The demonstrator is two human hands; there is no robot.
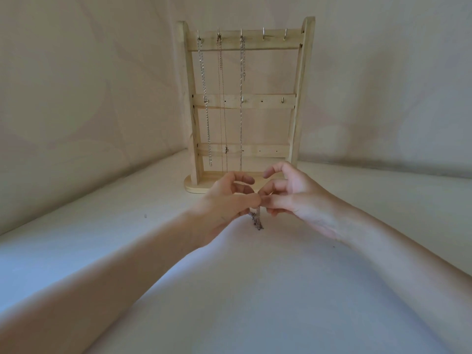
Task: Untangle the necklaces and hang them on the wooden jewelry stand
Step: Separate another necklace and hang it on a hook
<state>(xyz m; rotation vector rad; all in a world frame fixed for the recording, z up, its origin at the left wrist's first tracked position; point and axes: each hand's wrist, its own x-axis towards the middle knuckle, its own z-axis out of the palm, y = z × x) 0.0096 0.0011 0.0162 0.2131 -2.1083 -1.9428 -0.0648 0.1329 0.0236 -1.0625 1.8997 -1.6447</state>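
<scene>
I pinch the knotted necklace (256, 221) between my left hand (224, 200) and right hand (293, 198), each grip closed on chain, above the counter (255, 290) so the tangle dangles free. Three chains already hang on the stand (190, 111); two top hooks (274, 34) wait.

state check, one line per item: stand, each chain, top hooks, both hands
wooden jewelry stand: upright on the surface.
left chain: hung from the first top hook.
middle chain: hung from the second top hook.
third chain: hung from the third top hook.
two right top hooks: bare.
tangled necklace: bunched, dangling from the fingertips, not hung.
left hand: pinches the tangled necklace.
right hand: pinches the tangled necklace.
</scene>
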